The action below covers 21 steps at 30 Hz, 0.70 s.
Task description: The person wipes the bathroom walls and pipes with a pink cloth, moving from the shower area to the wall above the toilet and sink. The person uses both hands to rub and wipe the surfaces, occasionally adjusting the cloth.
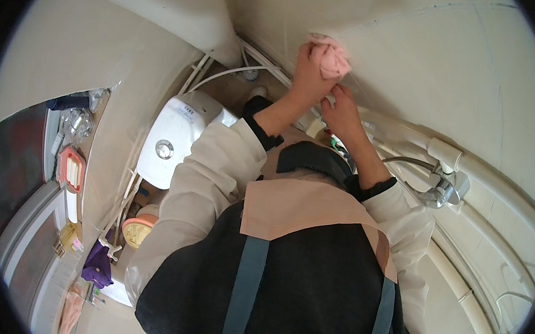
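Observation:
My left hand [310, 72] grips a bunched pink cloth [334, 60] and holds it against the pale tiled wall [423, 61]. Just below it, near the left wrist, is my right hand [342, 111], its fingers bent and apart, with nothing seen in them. Both sleeves are pushed up the forearms. An apron with a peach-coloured top edge [306, 207] covers my front.
A white toilet tank [159, 155] with a round button stands at left. A chrome mixer tap [442, 191] and thick white pipes [499, 178] run along the right wall. At far left, a ledge holds a pink soap dish [69, 169]; a purple cloth [97, 267] hangs below.

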Tool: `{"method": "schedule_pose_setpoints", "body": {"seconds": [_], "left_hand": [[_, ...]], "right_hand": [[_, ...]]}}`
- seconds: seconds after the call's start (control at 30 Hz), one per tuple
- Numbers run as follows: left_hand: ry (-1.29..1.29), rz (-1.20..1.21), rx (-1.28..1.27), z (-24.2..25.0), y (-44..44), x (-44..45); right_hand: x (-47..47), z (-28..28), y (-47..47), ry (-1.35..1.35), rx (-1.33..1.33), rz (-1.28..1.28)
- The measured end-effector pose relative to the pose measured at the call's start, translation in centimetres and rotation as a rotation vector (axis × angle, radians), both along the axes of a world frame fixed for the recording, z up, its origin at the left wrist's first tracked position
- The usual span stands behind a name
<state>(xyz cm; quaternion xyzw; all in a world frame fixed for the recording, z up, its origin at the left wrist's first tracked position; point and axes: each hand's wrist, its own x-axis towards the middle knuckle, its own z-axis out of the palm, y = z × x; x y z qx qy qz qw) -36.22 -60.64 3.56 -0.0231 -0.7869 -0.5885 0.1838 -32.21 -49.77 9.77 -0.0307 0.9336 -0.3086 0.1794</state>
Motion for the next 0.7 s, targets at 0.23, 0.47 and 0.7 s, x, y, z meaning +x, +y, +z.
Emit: {"method": "schedule_pose_setpoints", "body": {"seconds": [0.23,0.47,0.7], "left_hand": [[-0.062,-0.193,0.120,1.3,1.2,2.3],[-0.012,-0.358,0.015,-0.4,2.6,3.5],[-0.228,-0.578,0.295,-2.6,4.2,5.0]], "right_hand": [[1.8,-2.1,2.3,-0.023,0.062,0.042],[2.5,-4.7,4.1,-0.099,-0.105,-0.153],[4.2,-7.1,6.4,-0.031,-0.277,-0.343]]}}
